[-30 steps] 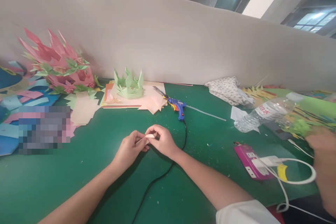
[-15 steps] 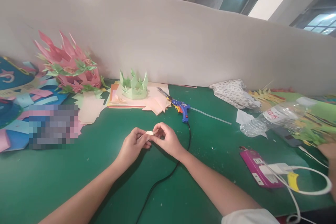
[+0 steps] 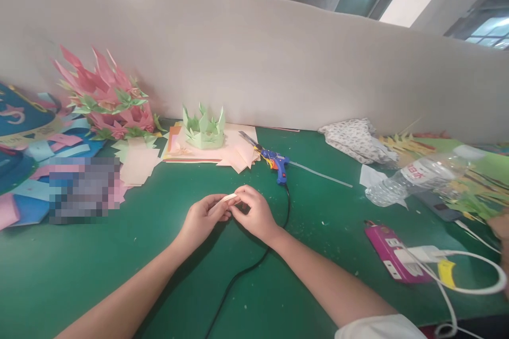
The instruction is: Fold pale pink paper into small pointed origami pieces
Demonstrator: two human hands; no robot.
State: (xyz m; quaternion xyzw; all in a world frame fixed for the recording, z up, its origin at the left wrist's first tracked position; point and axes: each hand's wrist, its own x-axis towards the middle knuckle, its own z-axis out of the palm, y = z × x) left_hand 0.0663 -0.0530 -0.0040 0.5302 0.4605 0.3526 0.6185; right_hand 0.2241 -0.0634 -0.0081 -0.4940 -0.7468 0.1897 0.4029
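Note:
Between the fingertips of both hands is a small folded piece of pale cream paper (image 3: 229, 197), mostly covered by fingers. My left hand (image 3: 204, 218) pinches it from the left, thumb on top. On the other side my right hand (image 3: 255, 214) grips its right end with thumb and forefinger. Both hands are held over the green table. Beyond them a blue glue gun (image 3: 278, 163) lies on its side, with a clear glue stick (image 3: 322, 174) poking out of its back. A green paper crown (image 3: 203, 130) stands on a stack of coloured paper (image 3: 238, 135).
Pink paper crowns (image 3: 115, 100) are piled at the back left beside cut paper pieces (image 3: 137, 164). On the right lie a clear plastic bottle (image 3: 413, 177), a magenta power strip (image 3: 392, 254) and white cables. The glue gun's black cord (image 3: 242, 273) runs under my right wrist.
The folded paper has turned between my fingers and now shows as a narrow slanting strip. Both hands stay in nearly the same place, and the view has shifted slightly.

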